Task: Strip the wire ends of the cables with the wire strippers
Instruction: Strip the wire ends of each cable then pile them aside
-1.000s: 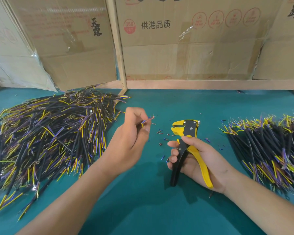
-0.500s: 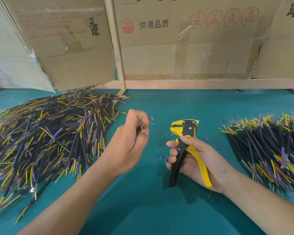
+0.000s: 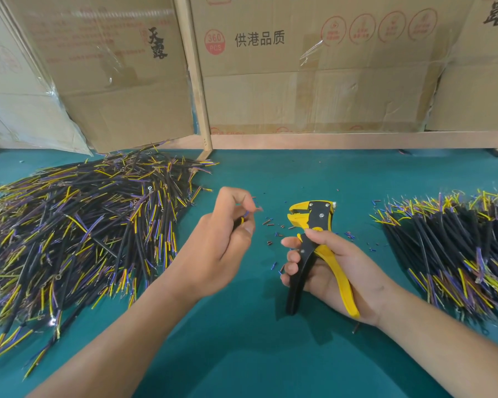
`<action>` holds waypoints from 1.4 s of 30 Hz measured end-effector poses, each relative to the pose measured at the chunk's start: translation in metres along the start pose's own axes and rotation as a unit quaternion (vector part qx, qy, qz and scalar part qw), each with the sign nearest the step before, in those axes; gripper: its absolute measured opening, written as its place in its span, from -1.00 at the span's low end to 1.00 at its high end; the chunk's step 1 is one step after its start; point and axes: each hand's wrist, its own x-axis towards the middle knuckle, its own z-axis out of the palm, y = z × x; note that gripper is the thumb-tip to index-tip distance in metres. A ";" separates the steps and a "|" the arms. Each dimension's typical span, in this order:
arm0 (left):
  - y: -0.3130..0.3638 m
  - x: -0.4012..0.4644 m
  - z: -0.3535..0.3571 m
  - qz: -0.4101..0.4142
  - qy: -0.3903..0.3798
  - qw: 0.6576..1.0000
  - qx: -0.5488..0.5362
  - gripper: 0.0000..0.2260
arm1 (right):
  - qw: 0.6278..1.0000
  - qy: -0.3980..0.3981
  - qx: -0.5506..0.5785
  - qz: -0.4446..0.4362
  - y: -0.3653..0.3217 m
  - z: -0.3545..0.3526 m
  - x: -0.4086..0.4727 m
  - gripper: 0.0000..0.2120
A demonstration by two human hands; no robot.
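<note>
My left hand point(image 3: 216, 242) pinches one cable point(image 3: 242, 221), its wire tips poking out just left of the wire strippers point(image 3: 314, 222). My right hand point(image 3: 331, 268) grips the handles, jaws apart. I judge I'm between strips: next I must feed a tip into the jaws and squeeze.

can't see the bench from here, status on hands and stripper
Left hand pinches a cable. Right hand grips wire strippers, not on the wire. Nothing between them.
</note>
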 end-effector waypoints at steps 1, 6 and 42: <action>0.001 0.000 0.000 -0.001 -0.001 1.000 -0.001 -0.83 | 1.000 -0.002 -0.003 -0.001 0.000 0.000 0.000 -0.64; 0.004 0.000 0.002 0.010 -0.010 1.000 0.022 -0.89 | 1.000 -0.009 -0.008 -0.002 0.001 0.003 -0.001 -0.71; 0.005 0.005 0.012 -0.149 -0.040 0.980 -0.123 -0.70 | 0.978 -0.182 -0.107 -0.009 0.004 0.008 -0.025 -0.66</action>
